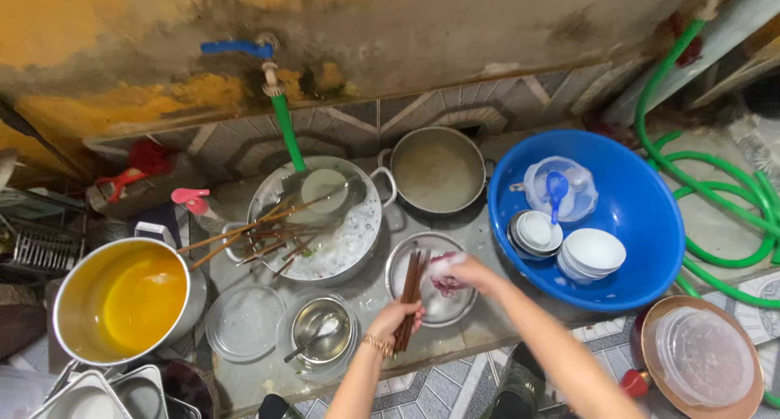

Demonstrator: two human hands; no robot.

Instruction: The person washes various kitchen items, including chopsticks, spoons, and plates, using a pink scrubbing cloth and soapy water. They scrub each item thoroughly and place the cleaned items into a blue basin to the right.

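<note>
Left hand [396,315] grips a bundle of dark wooden chopsticks [411,293] over the round steel plate [402,260]; right hand [465,273] fingers clutch a sudsy scrubbing pad [444,282]. Scrubbing step; rinsing likely needed.

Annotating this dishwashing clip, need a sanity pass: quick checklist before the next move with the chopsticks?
1. Left hand grips the bundle of dark chopsticks: ok, fingers closed round the lower end.
2. Right hand has a scrubber: ok, a sudsy pink pad is pressed at the chopsticks.
3. Catch basin below: ok, the small metal bowl sits under both hands.
4. Rinse place free: ok, the blue basin has bare room beside its stacked white bowls.
5. More chopsticks waiting: ok, several lie in the soapy pan.
6. Water from the green tap hose: cannot tell.
</note>
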